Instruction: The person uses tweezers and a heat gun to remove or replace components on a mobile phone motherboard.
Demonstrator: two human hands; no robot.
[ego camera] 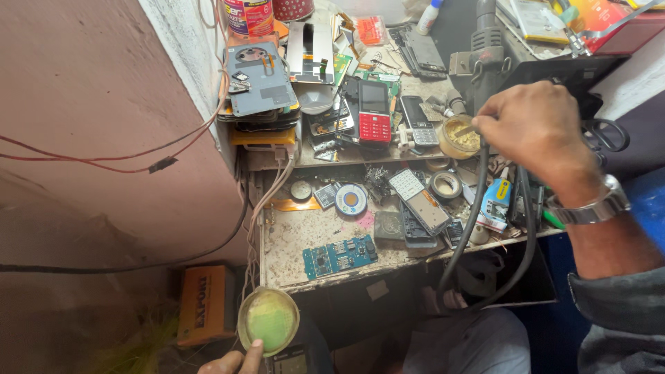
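The right hand point(537, 128), a metal watch point(592, 206) on its wrist, reaches over the cluttered worktop point(298, 239). Its grip is pressed together, pinching a thin metal tool point(465, 130) whose tip dips into the small round tub of yellowish paste point(458, 136). The tub stands on the upper shelf of the worktop, just beside a dark keypad phone point(418, 119) and right of a red-and-black keypad phone point(374, 111).

The left hand point(234, 361) shows only in part at the bottom edge. Its thumb presses the rim of a round, clear-lidded container with green contents point(269, 321), held below the worktop's front edge; the other fingers are hidden, so how the grip closes cannot be told.

On the lower level lie a blue circuit board point(339, 255), a round solder spool with a blue centre point(351, 199), a grey phone keypad shell point(419, 201) and a roll of tape point(445, 185). A black cable point(465, 228) loops down from near the right hand. An orange box point(206, 305) sits on the floor to the left.
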